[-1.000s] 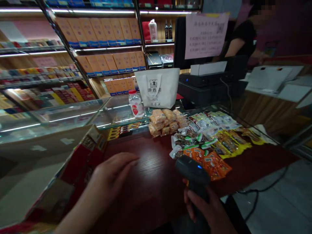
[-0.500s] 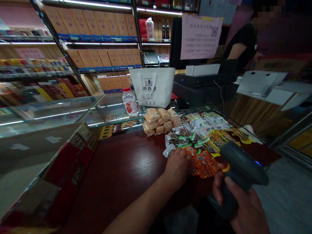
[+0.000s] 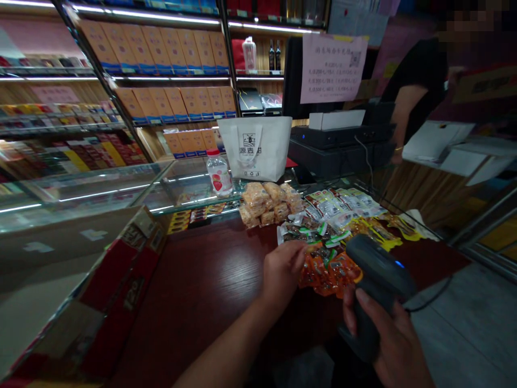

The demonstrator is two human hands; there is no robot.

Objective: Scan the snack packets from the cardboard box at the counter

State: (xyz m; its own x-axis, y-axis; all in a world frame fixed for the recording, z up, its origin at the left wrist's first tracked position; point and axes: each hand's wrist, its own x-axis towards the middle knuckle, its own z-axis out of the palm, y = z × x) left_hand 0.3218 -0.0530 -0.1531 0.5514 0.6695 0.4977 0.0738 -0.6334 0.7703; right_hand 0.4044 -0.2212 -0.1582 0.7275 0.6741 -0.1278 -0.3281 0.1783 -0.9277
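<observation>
My right hand point(image 3: 388, 334) is wrapped round the handle of a dark barcode scanner point(image 3: 377, 269), a blue light glowing on its top. Its head tilts over the near edge of the snack packets. My left hand point(image 3: 283, 269) is closed in a pinch at the corner of an orange snack packet point(image 3: 329, 277); the fingertips are partly hidden. Just beyond lie clear packets with green trim point(image 3: 313, 229), yellow-edged packets point(image 3: 374, 231) and silvery packets point(image 3: 339, 205). A pile of wrapped, biscuit-like snacks point(image 3: 269, 202) sits behind them.
A red-sided cardboard box point(image 3: 117, 291) stands on the left of the dark red counter point(image 3: 202, 280). A strawberry-print bottle point(image 3: 219, 175) and a white tote bag point(image 3: 258, 145) stand on the glass case. A monitor with a pink notice point(image 3: 333, 67) is behind; a person point(image 3: 420, 86) stands back right.
My left hand has drawn its fingers into a pinch and shifted slightly left. The scanner in my right hand has moved left, closer to the orange packets. The person's arm at the back has lowered.
</observation>
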